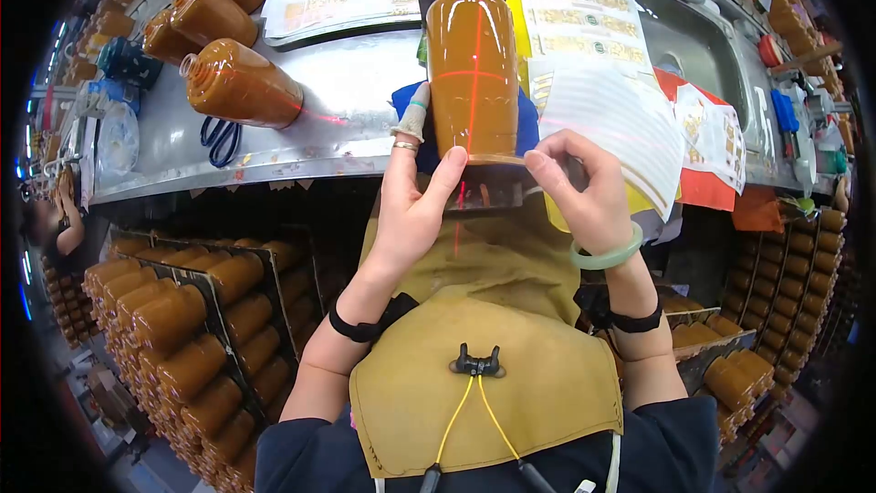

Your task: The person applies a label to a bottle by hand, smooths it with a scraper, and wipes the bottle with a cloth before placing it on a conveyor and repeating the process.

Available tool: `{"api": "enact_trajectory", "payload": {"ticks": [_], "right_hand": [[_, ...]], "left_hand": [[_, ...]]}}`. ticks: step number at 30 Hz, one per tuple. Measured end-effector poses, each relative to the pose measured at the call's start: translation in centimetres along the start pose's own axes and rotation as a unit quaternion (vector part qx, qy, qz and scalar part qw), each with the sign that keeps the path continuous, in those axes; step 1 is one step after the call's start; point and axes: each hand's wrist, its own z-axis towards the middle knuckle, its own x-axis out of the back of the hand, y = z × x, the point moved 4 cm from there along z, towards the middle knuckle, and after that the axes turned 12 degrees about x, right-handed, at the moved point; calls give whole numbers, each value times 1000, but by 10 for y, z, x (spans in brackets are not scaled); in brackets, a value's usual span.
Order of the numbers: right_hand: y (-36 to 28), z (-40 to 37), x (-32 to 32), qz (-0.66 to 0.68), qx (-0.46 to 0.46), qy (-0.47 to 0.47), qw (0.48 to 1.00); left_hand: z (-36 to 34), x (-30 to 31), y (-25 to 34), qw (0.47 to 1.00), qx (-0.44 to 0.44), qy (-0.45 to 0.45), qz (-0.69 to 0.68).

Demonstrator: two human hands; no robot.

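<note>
With your left hand (408, 212) gripping its base and your right hand (593, 196) curled there, hold unclear, you're steadying the brown bottle (491, 100) just beyond them, ideally square to the red lines (473, 74).

Both forearms (358, 294) angled forward. Left hand (408, 210): forefinger (402, 162) straight, thumb (443, 180) apart. Right hand (595, 201): fingers (589, 153) bent, thumb pointing inward. Whether either grips, hard to tell.

Bottle (474, 91) marked by red laser cross (474, 73)
Left hand (411, 205) contacts bottle near base; right hand (589, 190) at base corner.
</note>
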Motion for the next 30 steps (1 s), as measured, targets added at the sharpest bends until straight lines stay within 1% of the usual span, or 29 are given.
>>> {"api": "enact_trajectory", "payload": {"ticks": [2,3,5,12,15,17,21,24,25,27,28,30], "right_hand": [[4,-2,0,-1,-37,5,999],[5,-2,-1,0,-38,6,999],[5,-2,-2,12,-9,29,999],[9,-2,-1,-6,-31,32,999],[12,-1,-1,1,-7,41,999],[15,-1,-1,-4,-22,37,999],[14,0,-1,3,-27,42,999],[17,1,-3,10,-23,42,999],[17,2,-3,6,-22,42,999],[17,2,-3,2,-20,41,999],[17,2,-3,2,-18,39,999],[17,2,-3,3,-17,39,999]], "left_hand": [[0,-1,2,1000,-18,3,-5],[0,-1,2,1000,-17,2,-5],[-1,-1,2,1000,-14,2,-6],[-2,-4,1,1000,-8,9,-4],[-2,-4,0,1000,-5,17,-4],[-2,-3,-2,999,-16,21,20],[-2,-6,-5,999,-21,22,16],[-4,-10,3,999,-31,35,21],[-5,-11,7,999,0,27,-34],[-7,-6,0,995,30,21,-89],[-7,4,-5,994,-63,75,56],[-13,8,-9,960,-153,125,200]]}}
